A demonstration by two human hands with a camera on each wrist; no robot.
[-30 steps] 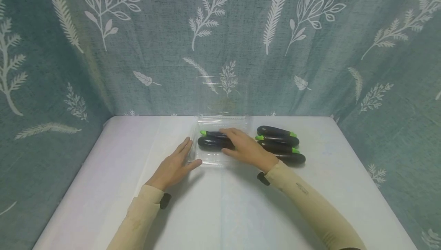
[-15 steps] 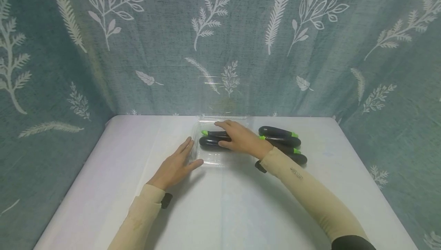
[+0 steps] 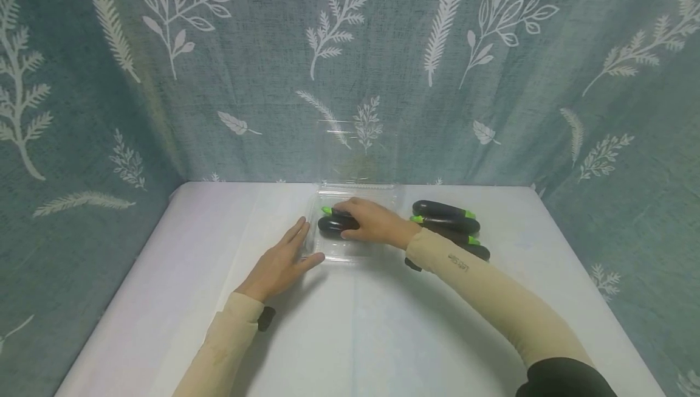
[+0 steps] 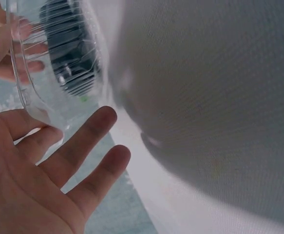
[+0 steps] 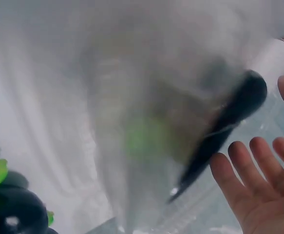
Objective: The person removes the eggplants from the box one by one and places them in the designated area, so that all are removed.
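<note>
While the left hand (image 3: 277, 270), fingers spread, rested against the clear container (image 3: 340, 258), the right hand (image 3: 376, 223), its fingers extended over two eggplants (image 3: 333, 225) lying side by side inside, likely needed only light, even pressure to seat them without flexing the plastic.

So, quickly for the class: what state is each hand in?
Left hand: open, at the side of the clear container.
Right hand: open, over the eggplants inside.

Head looks down; closer wrist views share eggplants (image 3: 335, 227).
</note>
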